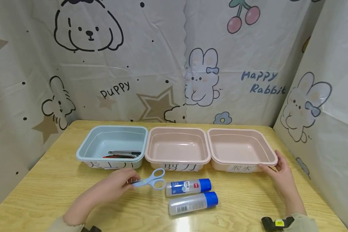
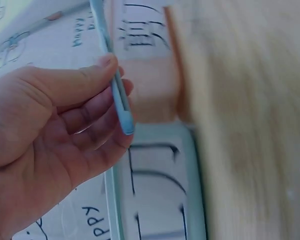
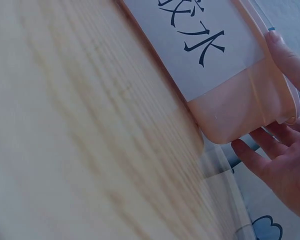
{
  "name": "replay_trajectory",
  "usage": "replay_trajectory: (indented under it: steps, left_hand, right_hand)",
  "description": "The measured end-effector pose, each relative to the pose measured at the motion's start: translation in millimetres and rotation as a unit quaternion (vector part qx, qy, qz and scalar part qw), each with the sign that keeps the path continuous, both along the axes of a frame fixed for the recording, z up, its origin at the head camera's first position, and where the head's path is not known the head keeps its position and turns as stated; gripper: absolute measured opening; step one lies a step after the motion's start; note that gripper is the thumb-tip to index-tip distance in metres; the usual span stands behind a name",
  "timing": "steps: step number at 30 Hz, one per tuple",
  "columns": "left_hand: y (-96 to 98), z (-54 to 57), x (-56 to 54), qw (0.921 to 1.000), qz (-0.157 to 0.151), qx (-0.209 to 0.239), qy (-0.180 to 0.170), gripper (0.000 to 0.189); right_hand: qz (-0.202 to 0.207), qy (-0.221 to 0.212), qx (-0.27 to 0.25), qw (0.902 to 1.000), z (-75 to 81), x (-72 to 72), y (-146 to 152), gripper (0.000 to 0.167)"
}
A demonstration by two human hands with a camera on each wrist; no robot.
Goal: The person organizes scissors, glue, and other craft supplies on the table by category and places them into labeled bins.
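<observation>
Between thumb and fingers my left hand (image 1: 120, 182) pinches light-blue scissors (image 1: 155, 179) by the blade end. Their handle loops point right, in front of the middle pink bin (image 1: 178, 161). The left wrist view shows the scissors (image 2: 121, 102) edge-on against the fingers. At the far right, my right hand (image 1: 282, 174) grips the front right corner of the right pink bin (image 1: 245, 158). Its thumb (image 3: 287, 57) lies on the rim and the other fingers are at the side. Two glue bottles with blue caps, a labelled one (image 1: 179, 188) and a clearer one (image 1: 188, 205), lie near the scissors.
A light-blue bin (image 1: 104, 158) stands at the left of the row, holding several utility knives (image 1: 124, 153). Paper labels with characters are on the bin fronts. Behind the wooden table (image 1: 150, 222) hangs a printed curtain (image 1: 156, 48), which also flanks both sides.
</observation>
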State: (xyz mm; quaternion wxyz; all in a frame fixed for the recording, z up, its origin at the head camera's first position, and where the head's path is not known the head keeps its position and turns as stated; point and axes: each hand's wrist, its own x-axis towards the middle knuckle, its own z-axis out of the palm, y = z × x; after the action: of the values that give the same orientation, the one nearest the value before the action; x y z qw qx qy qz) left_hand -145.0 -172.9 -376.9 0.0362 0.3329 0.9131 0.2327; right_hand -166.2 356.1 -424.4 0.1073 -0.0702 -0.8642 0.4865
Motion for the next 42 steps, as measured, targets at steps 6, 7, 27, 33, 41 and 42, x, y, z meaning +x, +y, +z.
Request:
replay_trajectory:
  steps: [6, 7, 27, 33, 41, 42]
  left_hand:
    - [28.3, 5.9, -12.3, 0.9984, 0.01, 0.028, 0.049, 0.017]
    - [32.7, 6.6, -14.3, 0.9981, 0.015, 0.035, 0.049, 0.018]
    - [101.4, 4.4, -71.4, 0.9822, 0.147, 0.092, 0.073, 0.018]
    - [110.0, -2.2, -85.5, 0.9863, 0.146, 0.05, 0.058, 0.017]
    - [113.2, 0.5, -89.3, 0.9877, 0.151, 0.026, 0.029, 0.014]
    - [113.4, 0.3, -89.3, 0.9875, 0.153, 0.026, 0.025, 0.014]
  right_hand:
    - [-0.004, 0.022, -0.014, 0.9996, -2.4, -0.5, -0.9, 0.081]
    - [-0.006, 0.026, -0.013, 0.9996, -3.3, -0.5, -0.9, 0.08]
    - [-0.012, 0.035, -0.023, 0.999, -6.5, 0.0, 0.6, 0.078]
    - [-0.013, 0.035, -0.032, 0.9988, -4.2, 0.7, -0.1, 0.079]
    - [-0.012, 0.034, -0.02, 0.9992, -5.5, 1.1, -0.3, 0.079]
    - [-0.012, 0.032, -0.019, 0.9992, -5.9, 1.3, -0.2, 0.079]
